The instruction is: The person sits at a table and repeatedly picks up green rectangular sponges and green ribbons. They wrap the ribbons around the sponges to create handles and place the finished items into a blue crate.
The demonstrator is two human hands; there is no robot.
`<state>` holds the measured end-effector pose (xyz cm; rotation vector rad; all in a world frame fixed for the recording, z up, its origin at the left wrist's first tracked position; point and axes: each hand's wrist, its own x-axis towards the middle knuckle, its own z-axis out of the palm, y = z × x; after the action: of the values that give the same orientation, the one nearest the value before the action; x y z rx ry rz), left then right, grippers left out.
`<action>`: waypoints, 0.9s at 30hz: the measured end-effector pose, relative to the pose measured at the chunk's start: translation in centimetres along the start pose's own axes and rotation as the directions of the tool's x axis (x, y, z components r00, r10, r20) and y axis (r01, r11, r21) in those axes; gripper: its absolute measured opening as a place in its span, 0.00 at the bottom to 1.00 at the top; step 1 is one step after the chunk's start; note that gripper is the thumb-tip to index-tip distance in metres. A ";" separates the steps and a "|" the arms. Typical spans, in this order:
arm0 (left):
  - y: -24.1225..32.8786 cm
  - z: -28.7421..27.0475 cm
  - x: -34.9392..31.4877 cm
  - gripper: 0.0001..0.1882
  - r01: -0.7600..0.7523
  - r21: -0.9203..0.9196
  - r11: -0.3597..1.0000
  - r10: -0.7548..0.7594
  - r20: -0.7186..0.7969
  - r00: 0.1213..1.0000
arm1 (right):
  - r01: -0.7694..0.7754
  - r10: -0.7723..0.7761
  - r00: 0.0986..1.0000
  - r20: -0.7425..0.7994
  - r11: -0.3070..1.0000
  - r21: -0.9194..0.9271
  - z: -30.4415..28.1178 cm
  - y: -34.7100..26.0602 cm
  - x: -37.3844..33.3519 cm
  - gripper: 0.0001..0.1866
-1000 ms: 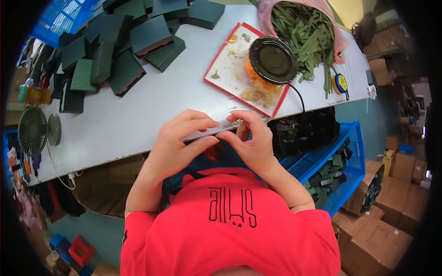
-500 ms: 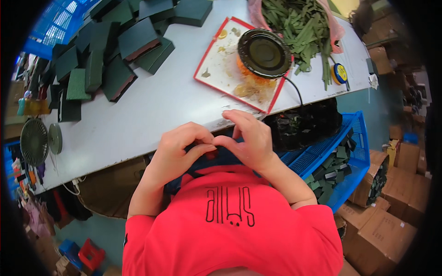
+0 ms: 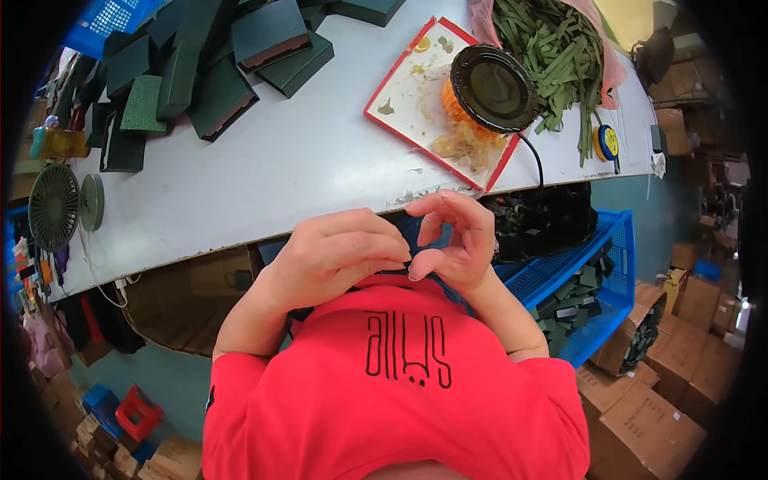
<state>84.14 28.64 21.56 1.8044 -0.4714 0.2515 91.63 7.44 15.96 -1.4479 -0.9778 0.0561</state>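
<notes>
My left hand (image 3: 344,250) is held over my lap just off the table's front edge, its fingers pressed together against the thumb. Whatever is in that grip, if anything, is hidden. Close beside it, my right hand (image 3: 460,240) has its thumb and curved fingers apart, with nothing visible between them. The right thumb tip is near the left fingertips; whether they touch I cannot tell. Beyond the hands, on the table, a round black-topped pot with an orange body (image 3: 494,88) stands on a stained white board with a red rim (image 3: 400,132).
Dark green boxes (image 3: 268,36) are piled at the far left of the white table (image 3: 264,180). A pink bag holds green strips (image 3: 552,60); a yellow-blue tape roll (image 3: 608,142) lies nearby. A small fan (image 3: 54,206) is at left. At right are a blue crate (image 3: 612,296) and cartons (image 3: 652,428).
The fingertips, together before, have come apart at the right hand. My left fingers have straightened and lie closer together; my right fingers curl more. The view has shifted slightly.
</notes>
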 end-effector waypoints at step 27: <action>0.1 0.0 1.5 0.13 -0.270 0.384 0.883 0.222 0.166 0.961 | -0.637 0.612 0.765 0.201 0.673 0.375 0.2 -1.7 -0.3 0.36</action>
<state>85.39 28.30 22.26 2.1710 -0.7813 0.4469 90.45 7.06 17.21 -1.3079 -0.4191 0.7856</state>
